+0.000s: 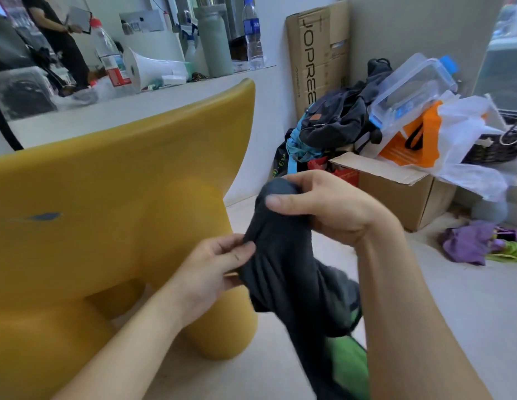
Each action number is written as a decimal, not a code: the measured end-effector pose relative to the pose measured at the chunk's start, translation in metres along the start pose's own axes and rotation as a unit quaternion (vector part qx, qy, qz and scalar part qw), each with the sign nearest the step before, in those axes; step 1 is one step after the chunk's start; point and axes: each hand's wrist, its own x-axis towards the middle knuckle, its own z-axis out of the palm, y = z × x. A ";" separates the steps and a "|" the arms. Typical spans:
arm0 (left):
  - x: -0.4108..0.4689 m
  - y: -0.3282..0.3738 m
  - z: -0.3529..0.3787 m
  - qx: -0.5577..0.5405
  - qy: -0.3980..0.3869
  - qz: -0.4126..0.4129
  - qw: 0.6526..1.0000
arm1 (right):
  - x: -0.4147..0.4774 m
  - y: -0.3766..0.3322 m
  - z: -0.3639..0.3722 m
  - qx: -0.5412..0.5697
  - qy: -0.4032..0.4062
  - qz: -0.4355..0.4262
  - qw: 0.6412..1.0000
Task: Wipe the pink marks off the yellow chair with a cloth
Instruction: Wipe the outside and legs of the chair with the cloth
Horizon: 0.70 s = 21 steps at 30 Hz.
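Both hands grip the dark cloth (283,255): right hand (323,206) bunches its top, left hand (214,264) pinches lower edge, just right of yellow chair (107,197).

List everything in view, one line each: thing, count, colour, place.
chair: one, yellow, left foreground
mark: one, dark blue, chair's side, far left
cloth: one, dark grey, held in both hands
carton: one, brown, leaning at the wall
box: one, brown, open, floor at right
backpack: one, dark, piled by the box
container: one, clear with blue clips, atop the pile
rag: one, purple, floor at right
megaphone: one, white, on the counter
left hand: one, pinching the cloth's lower part
right hand: one, gripping the cloth's top
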 end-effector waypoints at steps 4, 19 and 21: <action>-0.004 0.023 -0.023 0.109 0.048 0.068 0.991 | -0.008 0.000 -0.021 -0.206 0.052 0.020 0.977; -0.009 0.035 -0.037 0.148 -0.049 0.085 0.984 | 0.039 0.045 0.015 0.184 0.212 0.036 0.959; -0.016 0.036 -0.031 0.395 -0.095 0.044 0.913 | 0.043 0.055 0.015 0.175 0.263 0.036 0.948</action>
